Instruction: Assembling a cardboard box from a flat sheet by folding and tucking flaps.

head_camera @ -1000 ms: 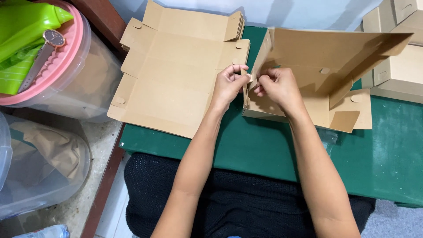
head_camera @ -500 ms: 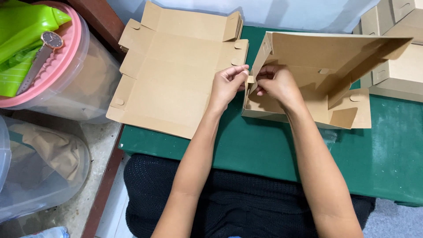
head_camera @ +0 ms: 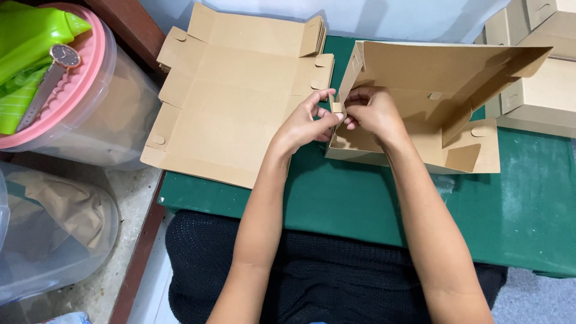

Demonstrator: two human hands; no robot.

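while both hands meet at the left corner of a half-folded box (head_camera: pixel 420 96), the left hand (head_camera: pixel 306 120) pinches a small flap (head_camera: pixel 337 108) there between thumb and fingers, closed on it. the right hand (head_camera: pixel 372 111) is curled close over the same flap from the other side, its fingertips touching the cardboard, and it grips the corner wall too. the two hands almost touch each other.

the box stands on the green worktop (head_camera: pixel 360 204), to the right of the middle. its back wall is up and tilted, the right side flaps are partly folded inward, and the front edge lies flat on the worktop.

just beside the left hand, on the left part of the worktop, lies a stack of flat box blanks (head_camera: pixel 234 96), unfolded, and its left edge hangs over the worktop edge. at the far right, finished boxes (head_camera: pixel 540 90) stand piled, close behind the half-folded box.

on the floor at the left stands a clear tub with a pink lid (head_camera: pixel 90 72). on the lid lie a green bottle (head_camera: pixel 30 36) and a wristwatch (head_camera: pixel 51 78). lower left is another clear tub (head_camera: pixel 54 234) with brown paper inside.

the person sits at the worktop, with dark clothing (head_camera: pixel 336 270) under the forearms.
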